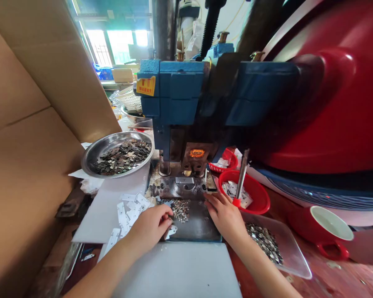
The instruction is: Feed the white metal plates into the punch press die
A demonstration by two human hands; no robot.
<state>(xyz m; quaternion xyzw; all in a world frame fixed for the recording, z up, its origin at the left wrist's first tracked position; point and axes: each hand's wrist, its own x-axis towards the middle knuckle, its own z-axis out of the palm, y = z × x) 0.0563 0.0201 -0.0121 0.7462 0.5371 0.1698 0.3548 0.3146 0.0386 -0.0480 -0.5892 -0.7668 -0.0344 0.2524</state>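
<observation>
My left hand (153,225) is closed, thumb and fingers curled together, at the left side of a dark metal plate (202,229) in front of the press. What lies between its fingertips is hidden. A small flat metal piece (171,231) with a hole shows just under the thumb; whether it is held I cannot tell. Beside the fingertips lies a heap of tiny metal parts (180,210). My right hand (225,215) rests with fingers stretched out at the plate's right edge, near the press die (182,189). A flat strip (185,180) sits on the die.
The blue press (182,93) towers ahead, its red wheel (329,103) at right. A steel bowl (88,159) of dark parts and loose pale strips (132,211) are at left. Right stand a red basket (265,203), a clear tray (298,258) and a red mug (311,231).
</observation>
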